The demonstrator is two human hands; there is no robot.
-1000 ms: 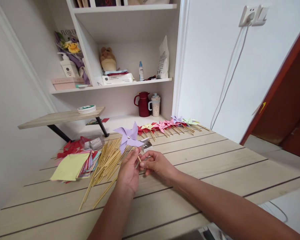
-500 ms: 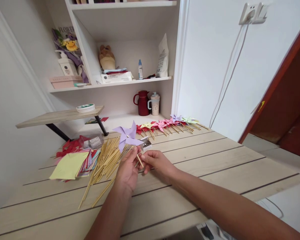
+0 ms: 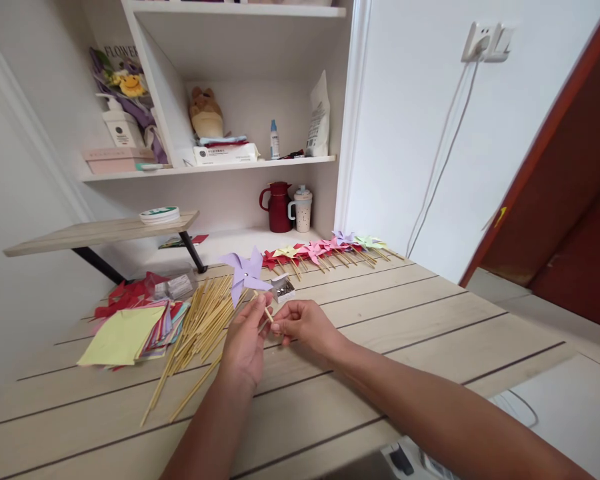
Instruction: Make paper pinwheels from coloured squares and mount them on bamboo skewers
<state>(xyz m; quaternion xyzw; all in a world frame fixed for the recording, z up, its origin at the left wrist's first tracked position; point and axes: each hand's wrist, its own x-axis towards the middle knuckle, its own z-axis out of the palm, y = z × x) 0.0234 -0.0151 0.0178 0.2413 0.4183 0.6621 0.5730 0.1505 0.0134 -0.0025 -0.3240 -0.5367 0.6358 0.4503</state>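
Head view: if the thin stick [image 3: 269, 314] rolls in your grip, the purple pinwheel [image 3: 245, 274] at its top could swing into the small open box [image 3: 283, 289] beside it and bend a blade. Your left hand [image 3: 245, 338] is closed around the stick; your right hand [image 3: 304, 323] pinches its lower end, above the surface [image 3: 375, 313].

Red jug [image 3: 280, 208] beside a speckled cup [image 3: 303, 210].
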